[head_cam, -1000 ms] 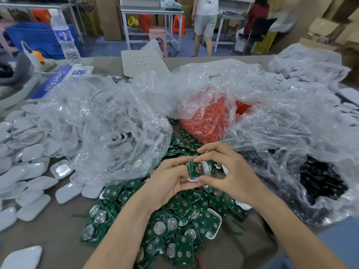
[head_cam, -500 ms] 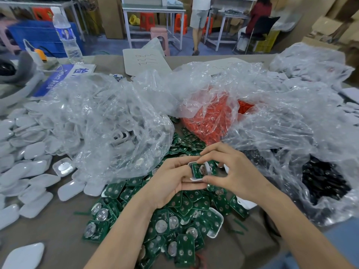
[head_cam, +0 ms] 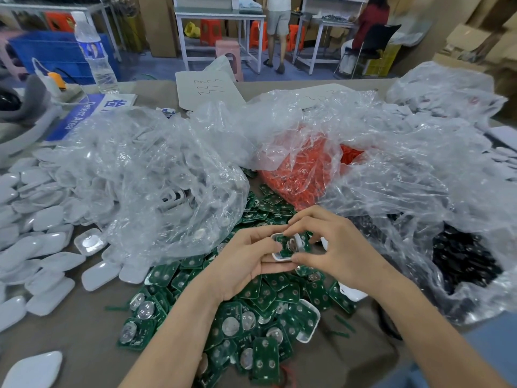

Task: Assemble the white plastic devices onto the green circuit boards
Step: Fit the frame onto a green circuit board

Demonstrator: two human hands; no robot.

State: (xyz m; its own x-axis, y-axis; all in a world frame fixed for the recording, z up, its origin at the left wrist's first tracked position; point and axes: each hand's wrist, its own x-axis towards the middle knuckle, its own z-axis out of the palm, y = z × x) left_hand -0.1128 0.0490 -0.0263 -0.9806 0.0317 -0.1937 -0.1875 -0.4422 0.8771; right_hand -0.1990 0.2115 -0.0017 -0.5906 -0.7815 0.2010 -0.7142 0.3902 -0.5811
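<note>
A: Near edge of the tabletop [head_cam: 70,326]?
B: Boards [head_cam: 268,295] are lying heaped there, mid-edge, with both hands working just above.
A: Grip?
B: Left hand [head_cam: 243,261] is curling under a shell [head_cam: 280,258], thumb pressing its board [head_cam: 284,243]. Right hand [head_cam: 338,253] is pinching the shell's right end.
A: Further back?
B: Bags [head_cam: 156,186] are sitting mid-table, and shells [head_cam: 42,247] are lying piled along the left edge.

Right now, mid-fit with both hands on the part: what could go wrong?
1. Left hand and right hand pinch the white shell by fingertips, green board inside: a slip could drop it into the board pile below, mixing with loose ones.
2. Clear bag film beside the left hand might snag.
</note>
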